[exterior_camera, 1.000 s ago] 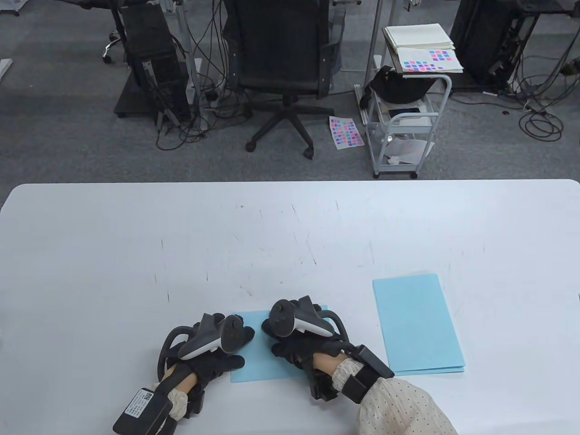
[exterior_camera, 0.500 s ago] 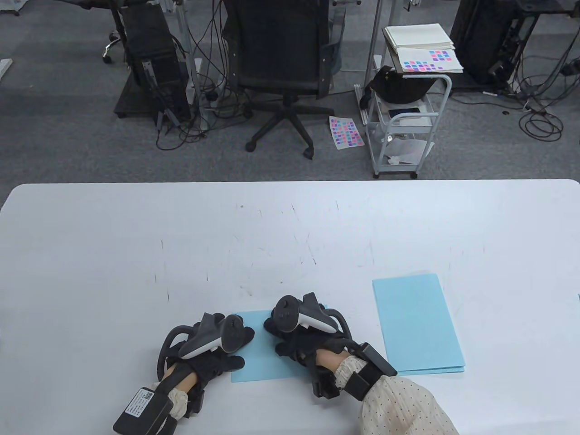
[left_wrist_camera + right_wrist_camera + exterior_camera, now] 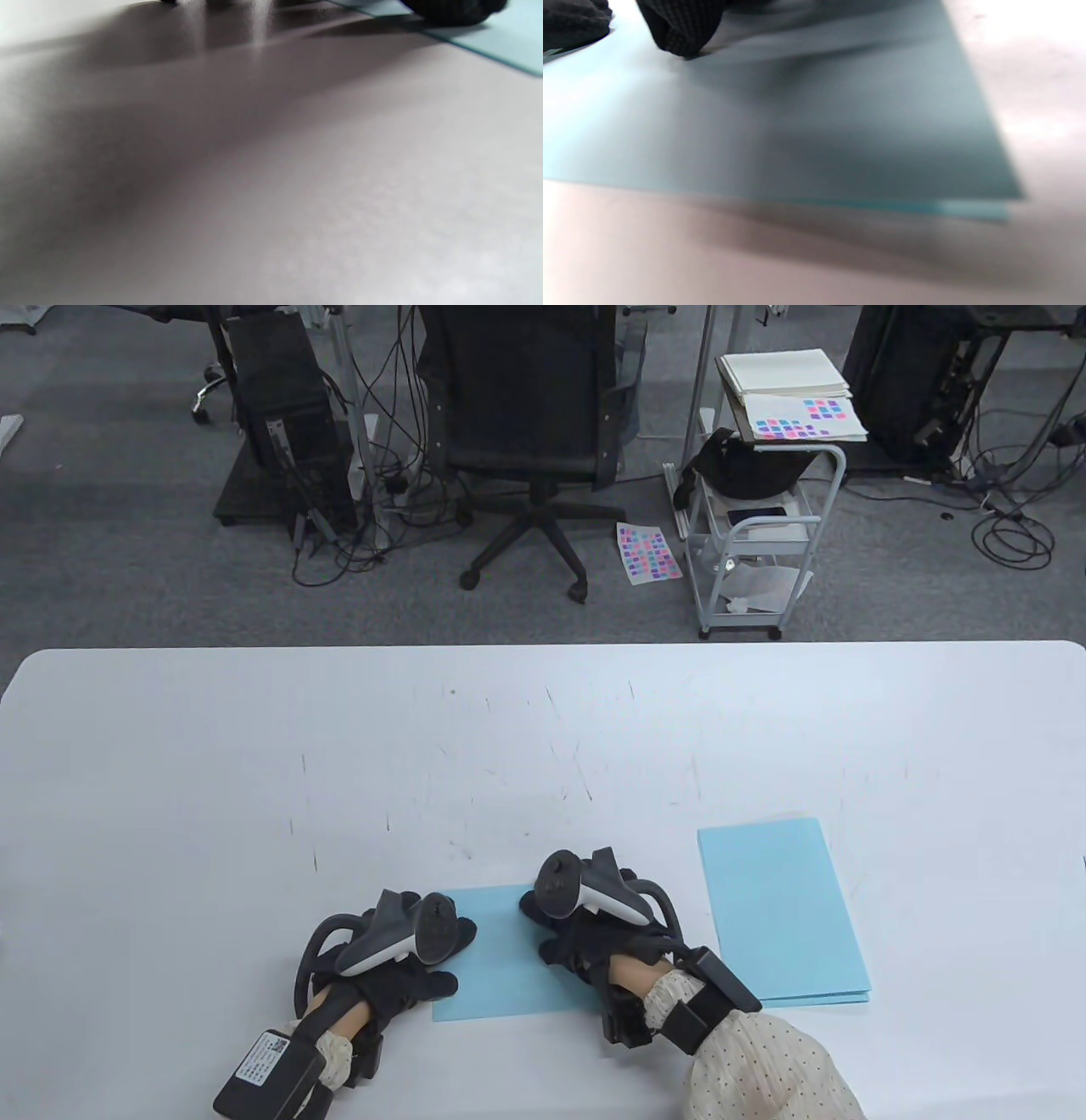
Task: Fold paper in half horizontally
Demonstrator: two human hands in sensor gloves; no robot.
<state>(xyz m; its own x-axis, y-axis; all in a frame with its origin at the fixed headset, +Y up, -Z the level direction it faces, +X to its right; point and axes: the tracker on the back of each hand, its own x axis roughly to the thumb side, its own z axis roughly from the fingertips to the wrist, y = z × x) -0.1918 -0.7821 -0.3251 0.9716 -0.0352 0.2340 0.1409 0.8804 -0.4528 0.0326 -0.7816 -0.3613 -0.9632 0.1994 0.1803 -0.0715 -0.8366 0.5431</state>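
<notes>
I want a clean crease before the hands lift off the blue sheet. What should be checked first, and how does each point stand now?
1. Left hand rests on the folded sheet's left part: ok.
2. Right hand presses on the sheet's right part: ok; a fingertip touches the paper.
3. Layers line up at the near edge: not ok; the right wrist view shows a strip of the lower layer sticking out.
4. Crease pressed flat along its whole length: cannot tell; the hands hide most of it.
5. Spare blue sheets lie apart to the right, out of the way: ok.
</notes>
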